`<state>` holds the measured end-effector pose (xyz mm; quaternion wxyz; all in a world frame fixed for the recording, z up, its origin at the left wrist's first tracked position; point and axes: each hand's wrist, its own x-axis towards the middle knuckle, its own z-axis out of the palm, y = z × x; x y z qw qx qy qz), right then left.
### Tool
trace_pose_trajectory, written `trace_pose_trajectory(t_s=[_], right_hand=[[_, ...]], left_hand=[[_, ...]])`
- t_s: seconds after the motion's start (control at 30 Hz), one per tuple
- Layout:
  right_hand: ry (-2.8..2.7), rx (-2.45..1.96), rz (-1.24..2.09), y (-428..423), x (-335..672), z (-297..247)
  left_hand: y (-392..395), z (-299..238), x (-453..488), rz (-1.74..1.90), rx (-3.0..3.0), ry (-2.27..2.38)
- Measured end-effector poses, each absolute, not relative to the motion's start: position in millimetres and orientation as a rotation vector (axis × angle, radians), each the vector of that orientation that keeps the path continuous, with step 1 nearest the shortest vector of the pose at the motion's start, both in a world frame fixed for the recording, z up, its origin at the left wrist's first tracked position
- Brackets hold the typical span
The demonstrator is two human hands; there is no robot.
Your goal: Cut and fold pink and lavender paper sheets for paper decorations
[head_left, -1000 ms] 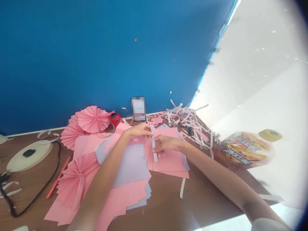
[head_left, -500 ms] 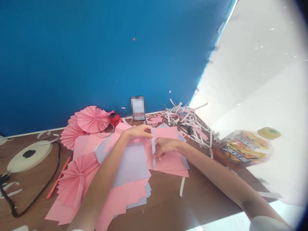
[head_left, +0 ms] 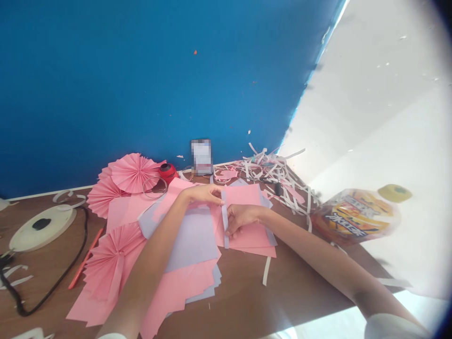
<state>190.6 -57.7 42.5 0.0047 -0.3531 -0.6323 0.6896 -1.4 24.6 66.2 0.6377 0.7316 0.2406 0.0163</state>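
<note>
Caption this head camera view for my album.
Left hand and right hand hold a pale paper strip over pink sheets, near pink paper fans.

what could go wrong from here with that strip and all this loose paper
The pale paper strip is only lightly held between the left hand and right hand, so it might slip or crease. The left forearm lies across loose pink and lilac paper sheets, which could slide and crumple the pink paper fan beside it.
</note>
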Motion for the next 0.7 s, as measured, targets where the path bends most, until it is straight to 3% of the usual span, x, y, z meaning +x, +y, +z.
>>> trace_pose_trajectory(t_s=[0.7], right_hand=[[-2.029, -1.073, 2.122, -57.0, 189.8, 39.2]], left_hand=[[23.2, 66.8, -0.8, 0.016, 1.670, 0.599]])
